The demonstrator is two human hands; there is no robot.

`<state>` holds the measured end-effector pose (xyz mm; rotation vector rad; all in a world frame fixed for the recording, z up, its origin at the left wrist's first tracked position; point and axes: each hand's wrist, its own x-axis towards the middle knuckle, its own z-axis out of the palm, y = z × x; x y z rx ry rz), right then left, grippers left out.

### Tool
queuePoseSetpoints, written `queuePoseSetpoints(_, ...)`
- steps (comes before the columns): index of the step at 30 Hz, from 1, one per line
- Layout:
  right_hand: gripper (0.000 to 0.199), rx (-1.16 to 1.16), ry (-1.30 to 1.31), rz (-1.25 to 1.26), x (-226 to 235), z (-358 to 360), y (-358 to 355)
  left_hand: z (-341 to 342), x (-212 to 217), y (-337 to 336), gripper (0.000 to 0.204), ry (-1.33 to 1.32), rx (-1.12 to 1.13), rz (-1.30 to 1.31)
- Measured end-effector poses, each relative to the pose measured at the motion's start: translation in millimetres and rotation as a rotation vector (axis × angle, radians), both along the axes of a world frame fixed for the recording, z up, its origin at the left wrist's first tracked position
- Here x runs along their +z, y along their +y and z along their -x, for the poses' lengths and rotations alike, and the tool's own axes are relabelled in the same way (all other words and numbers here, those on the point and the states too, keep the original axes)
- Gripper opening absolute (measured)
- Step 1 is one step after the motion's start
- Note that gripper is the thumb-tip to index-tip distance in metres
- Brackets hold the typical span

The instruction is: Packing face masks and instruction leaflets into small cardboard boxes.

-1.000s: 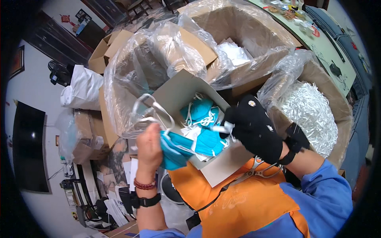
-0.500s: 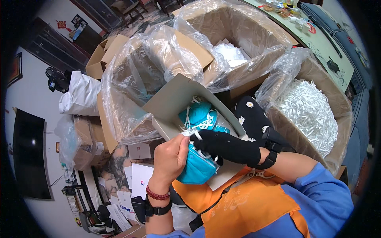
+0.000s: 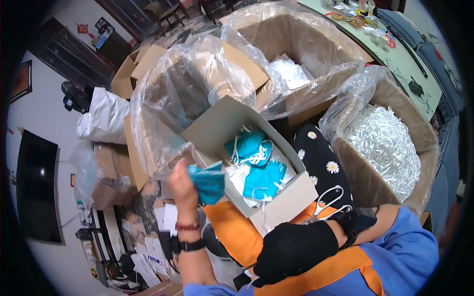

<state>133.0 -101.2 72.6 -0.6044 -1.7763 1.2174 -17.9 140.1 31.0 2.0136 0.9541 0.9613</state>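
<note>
My left hand, bare and smeared by motion, grips a teal face mask left of an open grey carton. Inside the carton lie several teal face masks with white straps, one strap hanging over the near wall. My right hand, in a black glove, is closed low in front of my orange apron. A bit of white strap shows at its fingertips, which are mostly hidden. Scissors with white handles rest on my lap beside the carton.
A plastic-lined box stands beyond the carton at left. Another lined box at the back holds white pieces. At right, a box is heaped with white straps. A pale green table stands at far right.
My hands have moved apart. The left has carried the mask left, off the carton's near side; the right has dropped toward my apron, uncovering the masks in the carton and the scissors.
</note>
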Motion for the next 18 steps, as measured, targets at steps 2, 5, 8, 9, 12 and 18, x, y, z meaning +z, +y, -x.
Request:
queuePoseSetpoints(2,0.012,-0.206,0.021,0.184,-0.1,-20.8,8.0,14.0,7.7,2.5,0.040,-0.284,-0.042,0.328)
queuePoseSetpoints(5,0.019,-0.718,0.589,0.289,-33.4,-33.6,31.8,-6.4,25.9,-21.6,0.045,-0.541,-0.240,0.731)
queuePoseSetpoints(8,0.029,-0.812,0.457,0.495,-25.6,-29.2,48.6,-21.8,25.8,-50.0,0.055,-0.713,-0.409,0.777)
queuePoseSetpoints(9,0.029,-0.824,0.452,0.497,-30.1,-26.3,51.0,-30.6,26.5,-59.3,0.056,-0.714,-0.444,0.769)
queuePoseSetpoints(12,0.044,-0.684,0.631,0.619,-39.2,-14.3,59.4,-51.0,32.7,-77.2,0.062,-0.827,-0.594,0.771)
queuePoseSetpoints(18,0.037,-0.495,0.199,0.809,-22.5,-16.3,54.6,-67.2,40.2,-98.0,0.057,-1.013,-0.497,0.826)
